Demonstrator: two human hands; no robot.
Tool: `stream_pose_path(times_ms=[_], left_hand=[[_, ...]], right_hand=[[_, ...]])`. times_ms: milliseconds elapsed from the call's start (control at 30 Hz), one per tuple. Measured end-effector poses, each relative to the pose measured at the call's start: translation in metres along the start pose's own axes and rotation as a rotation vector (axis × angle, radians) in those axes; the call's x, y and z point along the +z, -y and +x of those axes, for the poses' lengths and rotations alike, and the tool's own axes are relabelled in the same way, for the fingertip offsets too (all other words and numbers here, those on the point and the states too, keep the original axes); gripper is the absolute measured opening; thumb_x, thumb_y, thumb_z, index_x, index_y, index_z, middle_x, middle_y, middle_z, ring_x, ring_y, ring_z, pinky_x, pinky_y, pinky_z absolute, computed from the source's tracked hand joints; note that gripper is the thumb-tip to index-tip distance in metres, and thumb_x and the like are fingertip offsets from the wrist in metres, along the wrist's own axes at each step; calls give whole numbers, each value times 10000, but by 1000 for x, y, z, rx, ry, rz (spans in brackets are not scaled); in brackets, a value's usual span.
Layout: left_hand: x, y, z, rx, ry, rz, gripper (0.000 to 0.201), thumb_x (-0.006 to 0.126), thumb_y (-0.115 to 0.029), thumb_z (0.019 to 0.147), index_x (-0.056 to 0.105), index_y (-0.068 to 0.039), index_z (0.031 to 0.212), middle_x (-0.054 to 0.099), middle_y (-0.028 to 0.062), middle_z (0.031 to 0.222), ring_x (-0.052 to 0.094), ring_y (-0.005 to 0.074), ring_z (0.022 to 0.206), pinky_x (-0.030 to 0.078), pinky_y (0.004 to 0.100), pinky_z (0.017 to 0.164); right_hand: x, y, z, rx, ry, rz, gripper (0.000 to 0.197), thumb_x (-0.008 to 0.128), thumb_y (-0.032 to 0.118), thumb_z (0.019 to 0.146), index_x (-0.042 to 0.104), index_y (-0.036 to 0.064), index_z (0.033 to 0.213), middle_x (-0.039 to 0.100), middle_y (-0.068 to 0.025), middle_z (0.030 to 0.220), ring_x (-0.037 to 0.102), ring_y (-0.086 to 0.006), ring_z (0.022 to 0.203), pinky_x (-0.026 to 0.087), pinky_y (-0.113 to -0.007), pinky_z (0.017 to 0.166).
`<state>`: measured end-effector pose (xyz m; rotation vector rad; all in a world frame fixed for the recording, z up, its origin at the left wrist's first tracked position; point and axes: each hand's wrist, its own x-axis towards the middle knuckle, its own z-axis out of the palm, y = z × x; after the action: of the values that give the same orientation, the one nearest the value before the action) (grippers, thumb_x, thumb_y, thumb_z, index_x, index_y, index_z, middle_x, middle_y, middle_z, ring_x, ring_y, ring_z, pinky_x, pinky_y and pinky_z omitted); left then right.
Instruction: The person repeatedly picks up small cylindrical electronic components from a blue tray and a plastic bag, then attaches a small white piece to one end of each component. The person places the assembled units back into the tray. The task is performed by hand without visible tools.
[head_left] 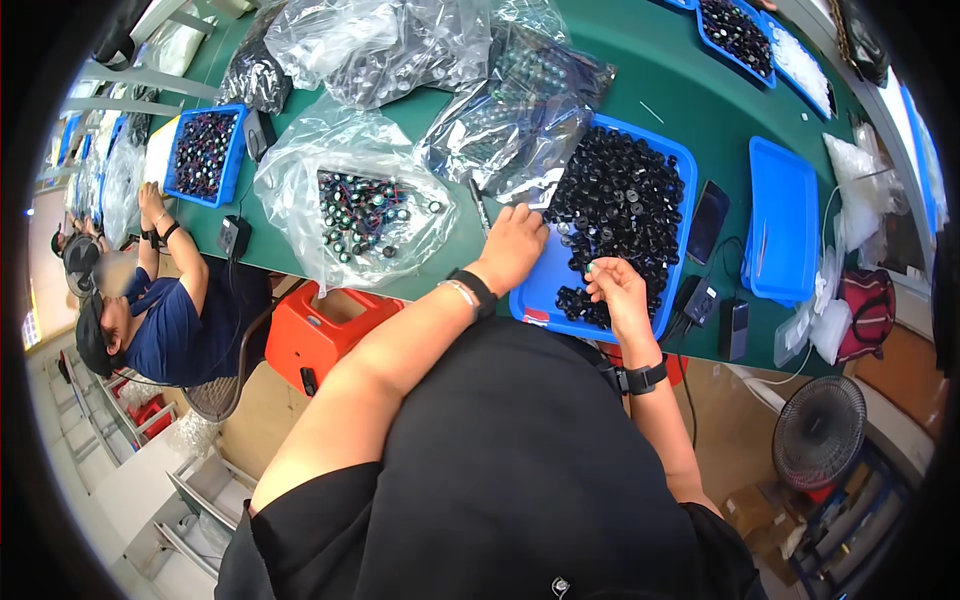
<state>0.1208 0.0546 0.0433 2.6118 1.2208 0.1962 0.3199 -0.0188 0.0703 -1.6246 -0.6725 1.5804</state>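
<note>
In front of me stands a blue tray (683,220) heaped with small black round parts (625,185), its near left floor bare. My right hand (622,292) is over the heap, with thumb and fingertips pinched on a tiny part with a green face (591,268). At the tray's left rim is my left hand (514,246), fingers curled and close together; whatever they hold, if anything, is hidden. A black marker pen (480,207) lies just left of that hand. Further left, an open clear bag (290,190) contains small round parts with thin wires (362,215).
Large clear bags of parts (375,50) lie at the back. Blue stacked trays (783,220), a phone (708,222) and small black boxes (735,328) with cables sit to the right. A co-worker (165,320) sits at the left by another blue tray (240,150). A fan (820,432) stands at right.
</note>
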Motion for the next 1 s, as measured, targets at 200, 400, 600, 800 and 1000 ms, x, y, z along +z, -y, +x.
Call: stream_pose_path(times_ms=[200,400,600,800,1000], left_hand=[[25,-7,4,-34,12,63,151,538,-124,771,622,-91,891,551,47,875,472,230,913,353,351,792],[7,-12,-5,-116,-102,-242,218,626,-68,709,587,-47,923,577,84,887,511,239,882,380,358,778],[-27,-22,-13,-398,-49,-984,242,663,-45,788,574,-4,1009,574,84,854,596,182,755,499,310,681],[-49,-15,-19,-414,-5,-1166,294,674,-44,795,600,-10,1077,620,56,902,593,114,824,497,267,734],[-76,-15,-21,-499,99,-1391,340,642,-16,785,599,1,1121,640,72,942,597,115,875,491,260,765]], right_hand=[[-4,-5,-5,11,-21,23,142,596,103,874,588,0,972,624,-49,793,563,-91,639,446,-216,568],[8,10,-5,-38,71,25,147,582,89,886,597,2,1005,621,-45,845,562,-88,705,451,-210,618],[22,27,-2,-125,186,32,164,569,76,891,598,5,1036,620,-33,866,564,-86,742,456,-210,656],[33,49,-7,-180,270,4,163,586,61,877,603,7,1030,620,-22,860,558,-77,740,454,-209,658],[42,65,-10,-231,321,-79,131,602,58,867,626,29,993,618,-4,819,540,-60,706,442,-203,639]])
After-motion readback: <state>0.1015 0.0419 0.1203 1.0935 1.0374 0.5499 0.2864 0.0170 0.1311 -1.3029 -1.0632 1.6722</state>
